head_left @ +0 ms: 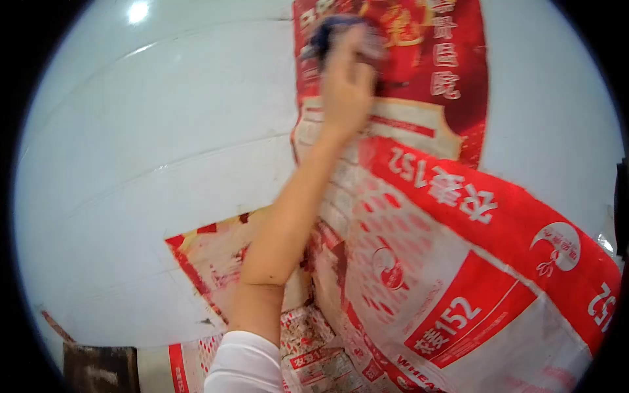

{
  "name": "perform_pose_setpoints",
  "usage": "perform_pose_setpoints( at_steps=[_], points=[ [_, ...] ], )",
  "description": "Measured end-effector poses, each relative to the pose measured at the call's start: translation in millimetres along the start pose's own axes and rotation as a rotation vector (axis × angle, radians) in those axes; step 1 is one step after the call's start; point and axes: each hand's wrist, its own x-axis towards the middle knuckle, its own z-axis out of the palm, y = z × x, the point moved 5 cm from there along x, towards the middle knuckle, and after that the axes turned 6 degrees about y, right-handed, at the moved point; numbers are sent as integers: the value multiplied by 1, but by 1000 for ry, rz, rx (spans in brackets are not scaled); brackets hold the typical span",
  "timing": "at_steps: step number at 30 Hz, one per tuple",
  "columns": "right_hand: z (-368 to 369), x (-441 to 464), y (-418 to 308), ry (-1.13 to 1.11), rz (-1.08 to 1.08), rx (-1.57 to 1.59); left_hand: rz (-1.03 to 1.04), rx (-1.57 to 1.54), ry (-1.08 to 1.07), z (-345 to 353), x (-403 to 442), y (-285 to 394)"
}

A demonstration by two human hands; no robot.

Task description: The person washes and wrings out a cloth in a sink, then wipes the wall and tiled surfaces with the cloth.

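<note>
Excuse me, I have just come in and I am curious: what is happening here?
The person's left hand holds a blurred dark blue thing, possibly a cloth, over a red poster on a pale surface. Below, a large red-and-white sheet marked 152 overlaps the poster's lower part. The right hand is out of view.

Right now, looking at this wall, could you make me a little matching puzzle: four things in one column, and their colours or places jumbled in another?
Things
1. Sleeve
2. Poster
3. Bundle
4. Large printed sheet

Descriptions
A. Dark and blurred, at the fingers of the left hand
B. Red and white, bearing 152, towards the lower right
C. White, at the bottom edge of the picture
D. Mostly red, with white and gold characters, at the top

Right pairs: 1-C, 2-D, 3-A, 4-B
</note>
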Motion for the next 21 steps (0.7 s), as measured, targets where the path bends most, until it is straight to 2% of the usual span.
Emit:
perform_pose_setpoints(
  at_steps=[1,2,3,4,5,7,8,10,12,13,14,15,17,19,20,21],
  points=[
    [-6,10,2,44,-1,17,196,-7,37,4,-13,27],
    [-10,22,3,86,-1,40,267,-34,27,7,-27,45],
    [-16,29,3,118,-3,70,202,-17,-33,6,-47,59],
    [-19,34,0,136,50,97,232,-13,-62,1,-66,63],
    [-20,37,-3,152,104,123,325,110,51,-8,-86,65],
    [-21,38,-6,145,103,108,80,76,-42,-29,-130,45],
    [-17,33,-8,158,116,121,41,102,-46,-47,-154,39],
    [-11,33,-12,127,178,204,-541,386,-403,-71,-217,-4],
    [-13,29,-17,28,187,197,-366,272,-146,-125,-260,-17],
    [-9,24,-19,2,178,207,-635,311,-139,-148,-277,-10],
    [5,15,-19,10,341,422,-902,351,-132,-171,-299,6],
    [20,6,-19,14,512,637,-1031,309,-152,-190,-329,16],
    [49,12,-45,-27,617,951,-1302,169,-174,-215,-375,47],
    [79,31,-84,-307,939,1343,-1601,72,-194,-221,-394,110],
    [106,23,-107,-373,1050,1538,-1569,117,-336,-225,-411,132],
    [133,13,-132,-446,1151,1727,-1621,-17,-398,-228,-427,155]
  ],
)
